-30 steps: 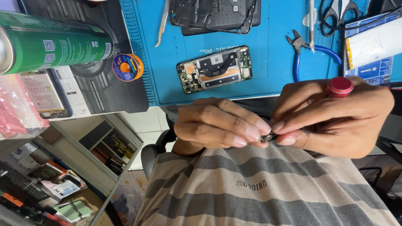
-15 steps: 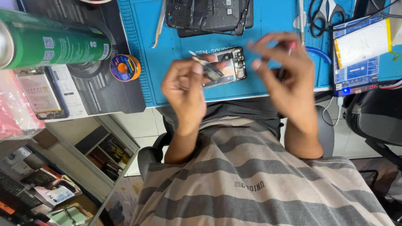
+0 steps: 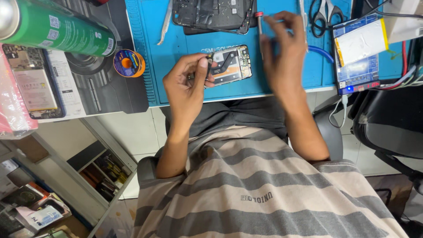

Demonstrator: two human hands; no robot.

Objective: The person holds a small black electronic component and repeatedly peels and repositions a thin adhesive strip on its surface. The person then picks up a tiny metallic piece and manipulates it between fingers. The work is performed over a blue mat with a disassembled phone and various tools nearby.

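Note:
An opened phone [image 3: 232, 65] with its circuit board bare lies on the blue work mat [image 3: 176, 57]. My left hand [image 3: 188, 86] hovers at the phone's left edge, thumb and fingers pinched on a small dark part [image 3: 210, 58]. My right hand [image 3: 282, 48], blurred by motion, is above the phone's right side and grips a thin screwdriver with a red cap [image 3: 259, 15]. A dark phone frame [image 3: 211, 13] rests further back on the mat.
Metal tweezers [image 3: 165, 22], a solder spool [image 3: 128, 63] and a green spray can [image 3: 57, 31] are at the left. Scissors [image 3: 324, 9], blue-handled pliers [image 3: 319, 50] and a flat device with a battery [image 3: 359, 48] sit right. A black chair [image 3: 387, 123] stands beside the desk.
Both hands rose from my lap, where they were pressed together, to the mat over the opened phone. The red-capped screwdriver went up with my right hand.

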